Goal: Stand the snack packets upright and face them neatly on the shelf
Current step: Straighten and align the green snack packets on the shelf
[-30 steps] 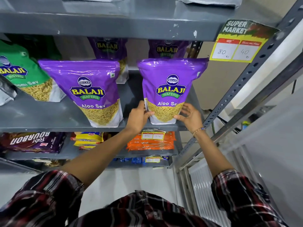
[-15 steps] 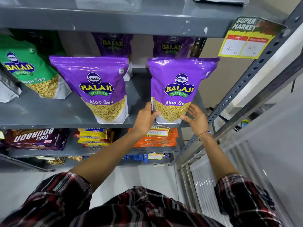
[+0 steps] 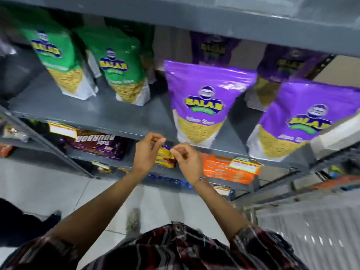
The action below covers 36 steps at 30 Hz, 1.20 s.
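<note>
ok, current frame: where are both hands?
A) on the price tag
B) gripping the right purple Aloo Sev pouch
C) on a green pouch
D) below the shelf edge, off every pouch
D: the left hand and right hand sit close together, fingers curled, below the grey metal shelf edge, clear of the right purple Aloo Sev pouch.

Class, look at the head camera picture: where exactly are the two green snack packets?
The two green packets stand side by side on the left of the grey shelf, left of the purple Aloo Sev packets.
</note>
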Each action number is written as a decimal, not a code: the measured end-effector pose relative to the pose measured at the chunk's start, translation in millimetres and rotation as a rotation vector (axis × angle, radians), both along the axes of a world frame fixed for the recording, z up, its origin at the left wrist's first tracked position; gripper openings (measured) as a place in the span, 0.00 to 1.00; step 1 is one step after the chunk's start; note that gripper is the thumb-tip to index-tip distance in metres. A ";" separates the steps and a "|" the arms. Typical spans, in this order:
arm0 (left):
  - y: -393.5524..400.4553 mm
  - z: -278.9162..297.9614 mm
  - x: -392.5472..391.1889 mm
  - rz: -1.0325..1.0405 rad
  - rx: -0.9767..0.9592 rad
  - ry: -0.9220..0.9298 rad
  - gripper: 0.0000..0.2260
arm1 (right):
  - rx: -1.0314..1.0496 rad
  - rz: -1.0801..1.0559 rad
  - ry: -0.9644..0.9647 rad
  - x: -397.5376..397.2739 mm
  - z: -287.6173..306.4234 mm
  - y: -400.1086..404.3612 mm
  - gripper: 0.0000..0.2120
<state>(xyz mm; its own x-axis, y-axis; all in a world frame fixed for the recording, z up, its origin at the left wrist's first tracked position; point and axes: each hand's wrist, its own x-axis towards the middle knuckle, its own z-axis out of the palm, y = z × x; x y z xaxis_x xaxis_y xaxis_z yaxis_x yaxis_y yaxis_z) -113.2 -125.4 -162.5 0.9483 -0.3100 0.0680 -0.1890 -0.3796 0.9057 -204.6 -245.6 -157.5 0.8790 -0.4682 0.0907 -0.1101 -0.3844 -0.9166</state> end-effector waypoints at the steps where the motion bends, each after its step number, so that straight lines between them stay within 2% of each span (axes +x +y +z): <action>1: 16.7 1.9 19.1 0.010 -0.006 0.001 0.02 | -0.010 0.013 0.006 18.4 1.6 13.1 0.03; 4: 58.3 14.0 76.3 0.004 0.012 -0.007 0.06 | -0.007 0.009 0.007 73.9 3.5 44.2 0.03; 6: 77.1 25.1 114.3 0.024 0.015 -0.017 0.13 | -0.029 -0.023 -0.005 110.6 3.3 56.7 0.03; 8: 92.2 32.1 153.6 0.023 0.011 0.005 0.20 | -0.024 -0.071 0.008 145.5 8.1 64.5 0.07; 12: 106.9 30.6 227.2 -0.140 0.244 0.022 0.44 | 0.013 -0.109 0.166 208.8 14.9 60.0 0.32; 14: 103.0 36.7 250.4 -0.215 0.214 0.033 0.50 | 0.027 -0.096 0.165 234.6 15.7 52.7 0.43; 15: 99.7 41.4 258.7 -0.251 0.181 0.056 0.52 | 0.052 -0.090 0.177 243.6 16.7 49.4 0.46; 17: 94.8 43.6 267.9 -0.306 0.181 0.108 0.48 | 0.048 -0.093 0.222 252.2 24.6 50.9 0.41; 19: 93.1 41.4 271.2 -0.337 0.207 0.156 0.35 | 0.039 -0.153 0.205 256.6 24.5 51.4 0.35; 20: 92.9 37.6 271.7 -0.318 0.191 0.178 0.32 | 0.042 -0.175 0.189 256.0 25.3 53.2 0.33; 23: 96.9 29.4 270.1 -0.268 0.135 0.173 0.33 | 0.044 -0.184 0.154 251.4 21.6 58.1 0.31; 29: 113.5 29.5 250.1 -0.235 0.166 0.127 0.29 | 0.038 -0.148 0.139 230.5 8.9 72.4 0.30; 35: 126.4 23.0 239.3 -0.264 0.246 0.127 0.30 | 0.004 -0.190 0.116 209.5 0.7 84.3 0.30; 36: 138.5 24.2 208.1 -0.234 0.255 0.116 0.30 | 0.001 -0.154 0.111 182.0 1.1 94.7 0.30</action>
